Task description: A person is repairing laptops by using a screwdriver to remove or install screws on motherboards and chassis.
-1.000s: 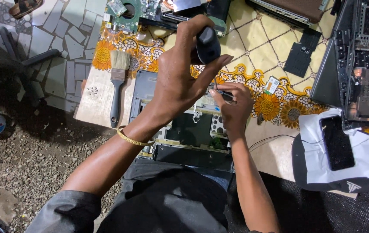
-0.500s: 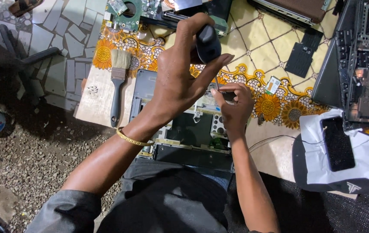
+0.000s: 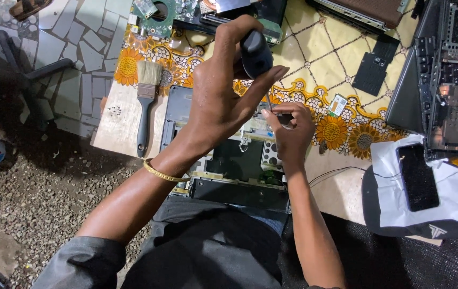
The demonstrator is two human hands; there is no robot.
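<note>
The black handle of a screwdriver [image 3: 255,52] is gripped from above by the left hand [image 3: 223,91], its fingers wrapped over the handle top and the thumb stretched out to the right. The thin shaft is seen running down from the handle to the right hand [image 3: 291,131], where it is pinched near the tip between fingertips; the tip itself is hidden by those fingers. Both grips are therefore closed on the same tool. The work is done over an opened laptop base [image 3: 234,160], which is laid across the person's lap and the near edge of the bench [image 3: 314,64], covered by a yellow flowered cloth. A paintbrush [image 3: 146,104] is laid just left of the laptop base. A phone [image 3: 418,176] is rested on white paper at the right.
</note>
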